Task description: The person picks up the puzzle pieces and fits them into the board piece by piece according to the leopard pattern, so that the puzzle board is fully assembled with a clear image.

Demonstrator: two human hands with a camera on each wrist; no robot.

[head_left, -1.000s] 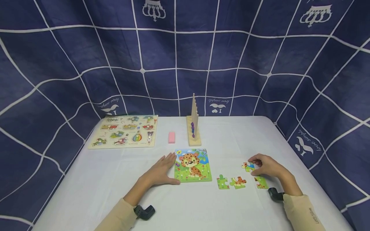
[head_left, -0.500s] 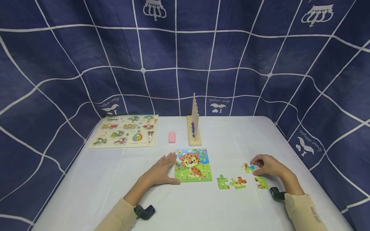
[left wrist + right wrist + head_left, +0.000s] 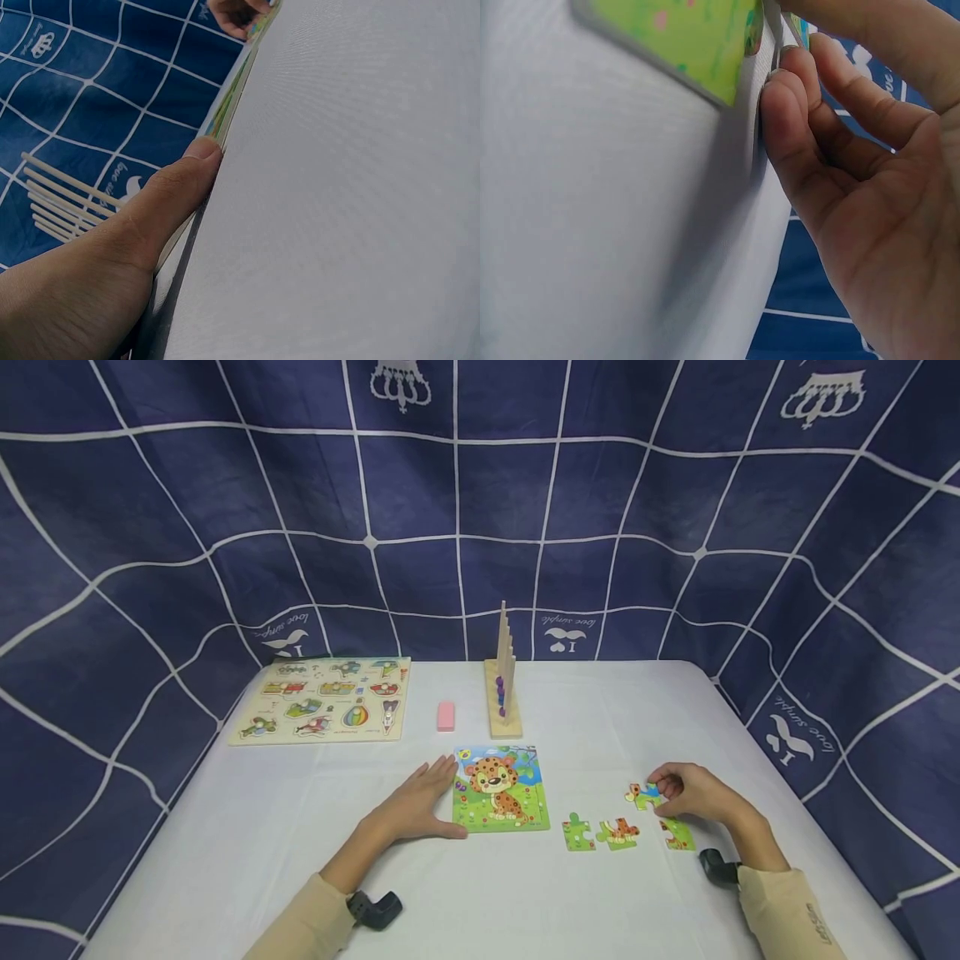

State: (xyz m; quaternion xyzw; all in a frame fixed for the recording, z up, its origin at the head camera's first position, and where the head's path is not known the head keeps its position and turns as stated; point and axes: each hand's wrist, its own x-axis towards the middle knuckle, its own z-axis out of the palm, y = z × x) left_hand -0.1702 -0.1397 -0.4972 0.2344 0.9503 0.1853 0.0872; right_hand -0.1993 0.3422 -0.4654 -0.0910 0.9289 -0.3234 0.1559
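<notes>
My left hand (image 3: 416,803) lies at the left side of a square leopard puzzle board (image 3: 468,817), fingers extended and thumb reaching its lower left corner. In the left wrist view the thumb (image 3: 180,180) rests against the board's thin edge. Over on the right, my right hand (image 3: 697,793) pinches a puzzle piece (image 3: 639,794) with blue, green and spotted orange on it. Just below that hand lies a green corner piece (image 3: 678,835), seen close up as a bright green piece (image 3: 682,37) in the right wrist view. The right fingertips partly hide the pinched piece.
Two more pieces, a green one (image 3: 578,835) and a spotted one (image 3: 619,834), lie between the board and the right hand. Behind stand a wooden peg stand (image 3: 506,729), a pink block (image 3: 446,717) and a vehicle puzzle board (image 3: 277,732). A blue curtain (image 3: 585,493) surrounds the white table (image 3: 480,893).
The right hand has shifted very slightly to the right, and its piece has turned a little. The left hand and the leopard board have stayed in place.
</notes>
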